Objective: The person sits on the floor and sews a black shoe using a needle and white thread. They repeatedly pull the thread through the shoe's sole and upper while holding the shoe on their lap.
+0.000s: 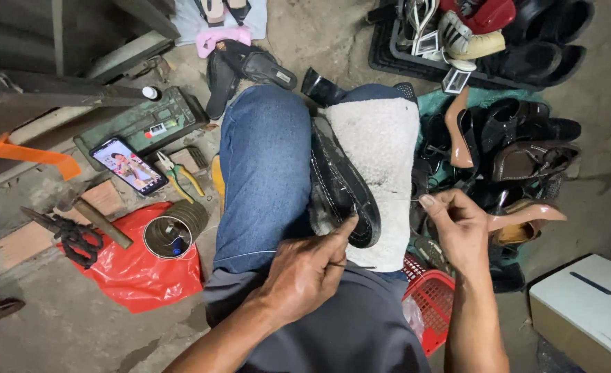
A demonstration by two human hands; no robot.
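Sitting low on the floor [56, 338], black shoe [343, 186] resting sole-up on a fluffy white cloth [385, 148] over the right knee, so no slipping. Left hand [305, 273] closed around a thin tool, thumb pressing the sole edge. Right hand [457, 228] pinched shut, pulling thin thread tight out to the side. Pliers [177, 173], hammer [94, 217] and scissors [70, 235] close by on the left, easy to grab.

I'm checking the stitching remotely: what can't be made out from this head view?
- Thread and needle: too thin to trace between the left hand and right hand.
- Black shoe: its heel end is hidden behind the left hand's fingers.
- Phone: screen too small to make out.
- Shoe pile: dark pairs overlap, so they cannot be counted.
- White box: cut by the right edge.
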